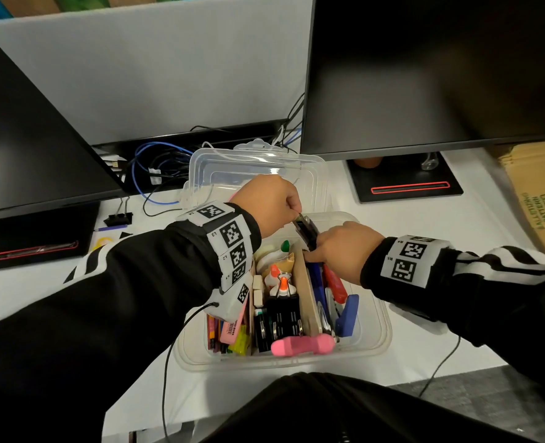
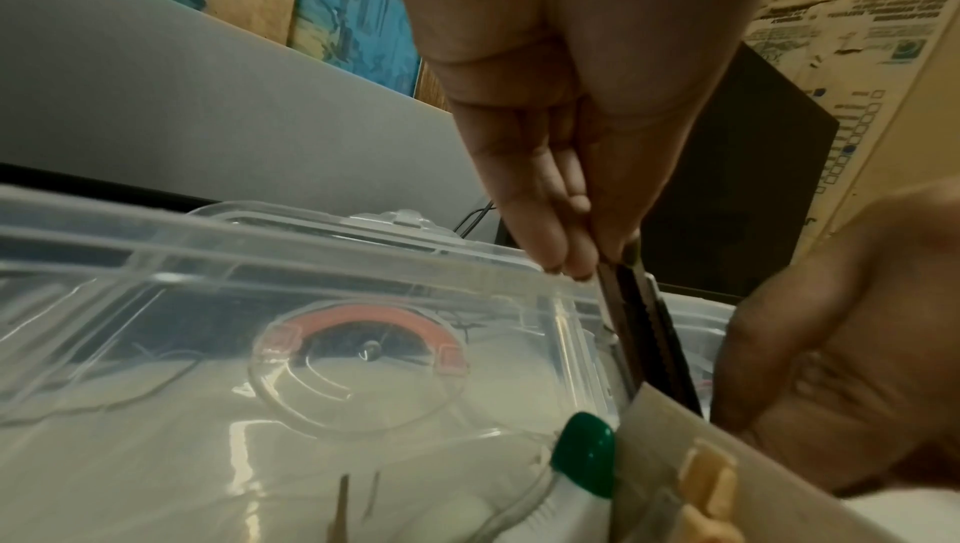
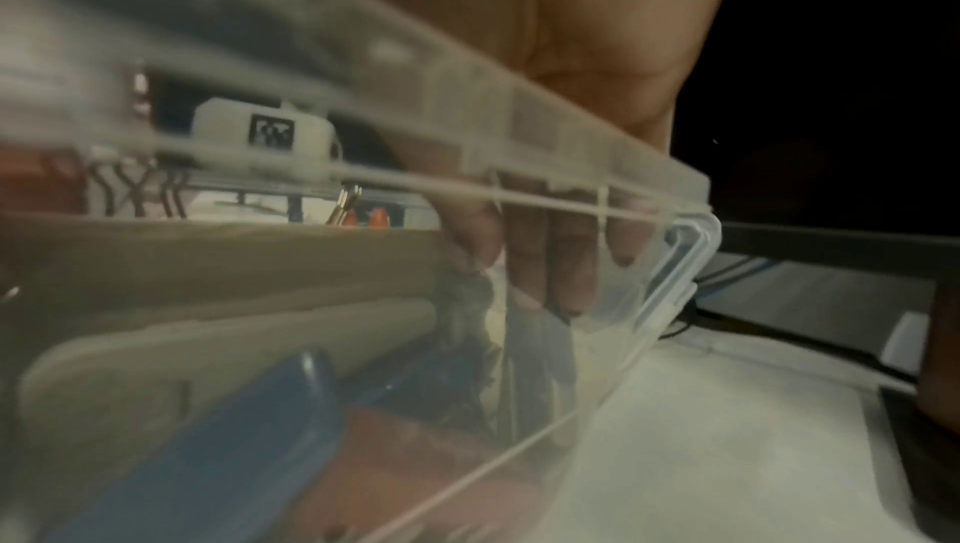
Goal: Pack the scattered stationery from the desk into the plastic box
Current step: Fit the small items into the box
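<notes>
Nearest the person, the clear plastic box [image 1: 380,338] sits on the white bench [image 1: 476,225], lid thrown open behind it, already crowded: a pink eraser [image 1: 301,344] at the near wall, black binder clips [image 1: 277,318], a blue stapler [image 1: 348,314], glue bottles [image 1: 280,284] and a tan cardboard divider [image 1: 306,289] running front to back.

Further in, the right hand [image 1: 338,251] reaches down inside the far right corner, fingers [image 3: 558,277] pushed straight down beside the divider, apparently making room; they grip nothing I can see.

Just beyond, the left hand [image 1: 268,203] pinches the top end of a black box cutter [image 1: 306,233], fingers [image 2: 550,223] clamped on it, and stands it nearly upright, its lower end entering the gap by the divider. I judge it light, stiff and smooth, so it should slide in easily; the plastic body is the place to hold it, away from any blade end.

Farther back, one more binder clip [image 1: 117,217] lies on the bench near the left monitor base, not yet packed. On the cardboard carton [image 1: 536,199] at far right, the word "PATTERN" is legible; the rest is too blurred.
</notes>
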The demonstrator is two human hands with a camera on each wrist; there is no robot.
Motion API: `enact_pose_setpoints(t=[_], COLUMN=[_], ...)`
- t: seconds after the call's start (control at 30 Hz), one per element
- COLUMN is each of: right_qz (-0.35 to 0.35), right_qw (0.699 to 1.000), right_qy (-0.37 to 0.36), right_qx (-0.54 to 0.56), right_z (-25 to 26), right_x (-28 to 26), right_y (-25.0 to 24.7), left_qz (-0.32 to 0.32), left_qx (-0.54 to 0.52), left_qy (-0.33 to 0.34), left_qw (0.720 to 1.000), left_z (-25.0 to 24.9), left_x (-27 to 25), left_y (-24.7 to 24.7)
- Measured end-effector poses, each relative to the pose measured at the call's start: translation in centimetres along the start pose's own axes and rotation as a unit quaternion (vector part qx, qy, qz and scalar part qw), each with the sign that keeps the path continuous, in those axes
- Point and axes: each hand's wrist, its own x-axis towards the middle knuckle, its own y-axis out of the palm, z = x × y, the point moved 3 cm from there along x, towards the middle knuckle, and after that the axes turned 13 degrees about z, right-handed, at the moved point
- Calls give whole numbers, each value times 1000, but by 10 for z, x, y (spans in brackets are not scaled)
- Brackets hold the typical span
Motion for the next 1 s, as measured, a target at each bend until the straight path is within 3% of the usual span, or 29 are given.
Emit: enact_pose_setpoints(t=[0.13, 0.4, 0.6, 0.8, 1.0], right_qz=[-12, 32, 49, 40, 13], right_qw=[999, 998, 998, 996, 978], right_qy=[31, 46, 45, 49, 79], right_qx=[-34, -7, 16, 60, 191], right_z=[3, 12, 16, 10, -3], right_x=[-7, -12, -14, -16, -19], right_y=[-9, -11, -6, -9, -21], left_qz=[-7, -16, -57, -70, -57], left_qx=[0, 20, 98, 57, 27], left_qy=[-3, -43, -46, -45, -55], left_qw=[1000, 999, 992, 995, 997], left_z=[1, 16, 20, 23, 38], left_x=[-1, -9, -15, -19, -38], left_y=[0, 5, 16, 15, 1])
